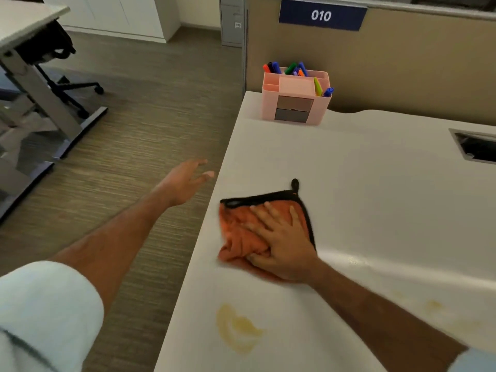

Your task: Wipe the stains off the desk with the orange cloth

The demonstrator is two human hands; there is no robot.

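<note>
An orange cloth [237, 232] with a black border lies bunched on the white desk [362, 189] near its left edge. My right hand [281, 245] presses flat on top of the cloth, fingers spread over it. A yellow smeared stain [236, 328] marks the desk nearer to me, below the cloth. Fainter yellow stains [432, 304] show to the right of my forearm. My left hand [185, 181] hovers off the desk's left edge above the floor, palm down, fingers apart, holding nothing.
A pink organiser [295, 100] full of coloured markers stands at the desk's far left corner against a tan partition [402, 68]. A cable cut-out [475, 146] opens at the right. Left of the desk are carpet floor, another desk's leg [45, 98] and an office chair [69, 84].
</note>
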